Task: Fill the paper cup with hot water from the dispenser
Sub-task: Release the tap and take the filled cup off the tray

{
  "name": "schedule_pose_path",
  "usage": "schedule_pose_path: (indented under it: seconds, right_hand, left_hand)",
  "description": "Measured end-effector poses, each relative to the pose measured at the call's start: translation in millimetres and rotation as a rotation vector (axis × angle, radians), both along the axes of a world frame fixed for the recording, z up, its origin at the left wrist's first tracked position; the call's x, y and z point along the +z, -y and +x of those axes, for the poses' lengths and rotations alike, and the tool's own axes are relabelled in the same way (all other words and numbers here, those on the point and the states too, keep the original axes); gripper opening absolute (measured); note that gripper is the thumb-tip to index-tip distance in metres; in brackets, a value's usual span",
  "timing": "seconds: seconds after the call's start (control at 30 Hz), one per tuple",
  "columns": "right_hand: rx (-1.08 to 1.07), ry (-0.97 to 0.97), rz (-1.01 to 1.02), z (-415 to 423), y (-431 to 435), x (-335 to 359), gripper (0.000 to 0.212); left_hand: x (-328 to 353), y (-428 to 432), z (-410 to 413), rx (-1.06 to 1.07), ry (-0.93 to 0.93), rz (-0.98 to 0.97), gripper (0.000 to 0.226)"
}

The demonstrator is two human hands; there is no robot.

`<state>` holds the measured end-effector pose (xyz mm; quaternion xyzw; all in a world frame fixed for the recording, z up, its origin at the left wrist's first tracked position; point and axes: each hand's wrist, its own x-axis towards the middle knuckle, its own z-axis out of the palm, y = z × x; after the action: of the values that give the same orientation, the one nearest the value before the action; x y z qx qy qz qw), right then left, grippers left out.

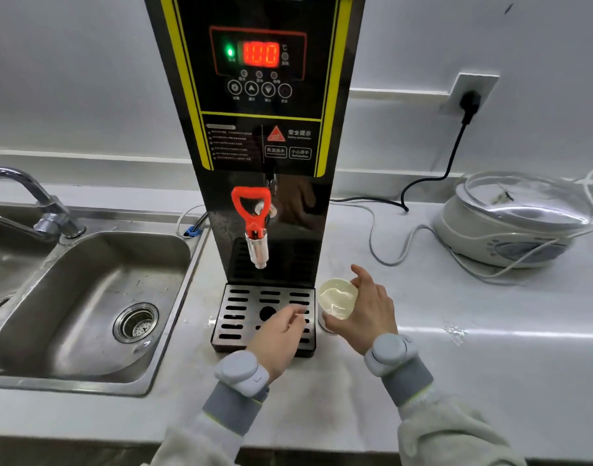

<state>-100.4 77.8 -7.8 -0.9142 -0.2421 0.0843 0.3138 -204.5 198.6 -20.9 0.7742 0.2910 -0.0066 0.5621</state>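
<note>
A tall black dispenser (264, 136) with yellow stripes stands on the counter, its red display reading 100. Its red tap lever (253, 210) and clear spout (258, 252) hang above a slotted metal drip tray (234, 314). My right hand (369, 311) grips a white paper cup (337, 299) just right of the tray, upright on or just above the counter. The cup looks to hold some clear water. My left hand (281, 334) hovers over the tray's front right, fingers loosely apart, holding nothing.
A steel sink (86, 297) with a chrome faucet (36, 203) lies to the left. A white cooker with a glass lid (516, 223) sits at the right, its cords trailing across the counter. A black plug (469, 102) is in the wall socket.
</note>
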Motion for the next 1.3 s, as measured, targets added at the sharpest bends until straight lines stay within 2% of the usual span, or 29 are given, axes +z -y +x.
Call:
schedule_pose_path:
  seconds: [0.4,0.8,1.3]
  right_hand:
    - [-0.096,-0.014,-0.010,53.0,29.9,-13.1,0.093]
    - [-0.099,-0.006,-0.009,118.8,22.6,-36.2,0.092]
    - [-0.067,-0.021,-0.063,131.2,20.6,-46.7,0.092]
  left_hand:
    - [4.3,38.2,66.0,-0.058,0.071,-0.062,0.041]
    - [-17.0,48.9,139.0,0.095,0.093,-0.125,0.047]
    - [-25.8,57.7,154.9,0.168,0.036,-0.245,0.048]
